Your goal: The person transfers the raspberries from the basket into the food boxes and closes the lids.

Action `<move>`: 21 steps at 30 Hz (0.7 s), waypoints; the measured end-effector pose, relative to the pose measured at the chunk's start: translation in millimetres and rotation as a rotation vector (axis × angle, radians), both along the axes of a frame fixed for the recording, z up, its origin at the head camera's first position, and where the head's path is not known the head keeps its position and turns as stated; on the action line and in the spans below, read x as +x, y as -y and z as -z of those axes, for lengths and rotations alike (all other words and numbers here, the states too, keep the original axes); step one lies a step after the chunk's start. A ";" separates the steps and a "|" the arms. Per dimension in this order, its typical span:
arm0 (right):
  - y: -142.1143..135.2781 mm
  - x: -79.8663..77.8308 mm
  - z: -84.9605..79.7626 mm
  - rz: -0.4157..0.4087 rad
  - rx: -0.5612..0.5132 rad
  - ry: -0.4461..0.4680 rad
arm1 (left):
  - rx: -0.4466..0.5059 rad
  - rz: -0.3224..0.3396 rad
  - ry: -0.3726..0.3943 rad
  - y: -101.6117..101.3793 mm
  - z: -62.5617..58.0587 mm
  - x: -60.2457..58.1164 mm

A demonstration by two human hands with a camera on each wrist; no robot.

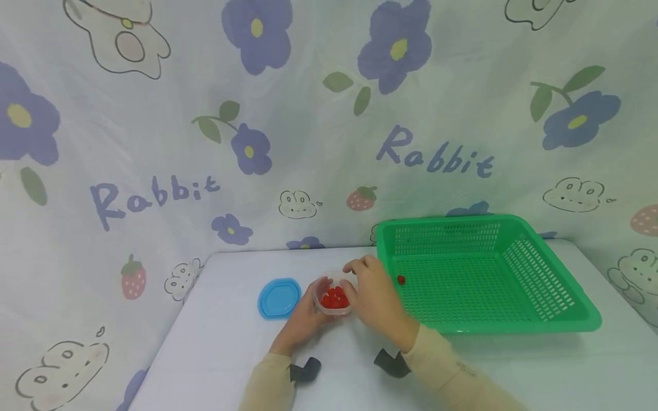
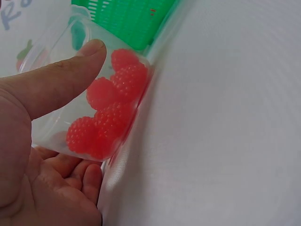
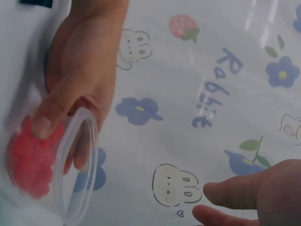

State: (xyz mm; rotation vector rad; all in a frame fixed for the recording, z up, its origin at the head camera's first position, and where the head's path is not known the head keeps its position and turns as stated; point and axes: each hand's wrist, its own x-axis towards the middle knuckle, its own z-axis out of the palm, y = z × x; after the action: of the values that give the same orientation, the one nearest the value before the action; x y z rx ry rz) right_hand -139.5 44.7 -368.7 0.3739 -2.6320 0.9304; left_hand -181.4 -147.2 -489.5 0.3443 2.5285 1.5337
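My left hand [image 1: 302, 324] grips a clear plastic tub [image 1: 336, 311] around its side, the thumb pressed to the wall in the left wrist view. Several red raspberries [image 2: 113, 120] lie in the bottom of the tub, which has its base right at the white tabletop. Over the tub's right rim hovers my right hand [image 1: 379, 299], with nothing showing between its parted thumb and finger in the right wrist view. A single raspberry [image 1: 401, 279] is in the green basket [image 1: 488, 327], near its left wall.
A blue lid [image 1: 279, 298] lies on the white table [image 1: 216, 342] to the left of the tub. The big green basket takes up the right side of the table. Behind everything hangs a printed cloth [image 1: 308, 142] with flowers and rabbits.
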 end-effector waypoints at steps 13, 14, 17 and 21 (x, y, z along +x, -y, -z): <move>-22.1 -14.0 -13.0 0.008 0.026 -0.032 | 0.027 0.004 0.034 -0.2 -2.9 -0.3; -24.1 -15.1 -13.2 0.005 0.024 -0.039 | 0.030 0.005 0.035 -0.1 -2.6 -0.3; -30.7 -18.2 -14.6 -0.006 0.014 -0.057 | 0.035 0.008 0.032 0.4 -1.6 0.0; -40.8 -23.2 -16.3 -0.022 0.003 -0.082 | 0.034 0.012 0.035 1.1 -1.1 0.7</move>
State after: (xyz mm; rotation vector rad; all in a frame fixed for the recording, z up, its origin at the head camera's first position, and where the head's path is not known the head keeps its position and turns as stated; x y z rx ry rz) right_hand -162.7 85.5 -352.4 0.4329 -2.5596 0.8985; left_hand -180.7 -148.3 -488.4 0.3331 2.4723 1.5659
